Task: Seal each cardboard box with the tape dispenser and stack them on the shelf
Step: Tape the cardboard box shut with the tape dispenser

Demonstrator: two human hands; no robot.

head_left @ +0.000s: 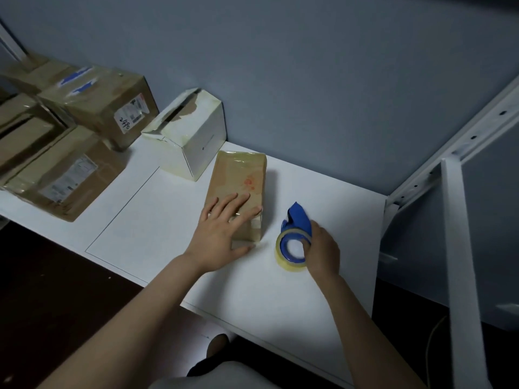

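— What is the person wearing?

— Little of it shows. Both arms are bare all the way down: the left forearm (134,310) and left hand (224,228), the right forearm (362,327) and right hand (323,254).

— Any clothing at all?

— At the bottom edge there is a light grey garment (224,374), plain and smooth. Just above it is a darker patch (202,366); I cannot tell whether it is cloth or shadow.

— And the nails?

— One pale nail shows on the left hand.
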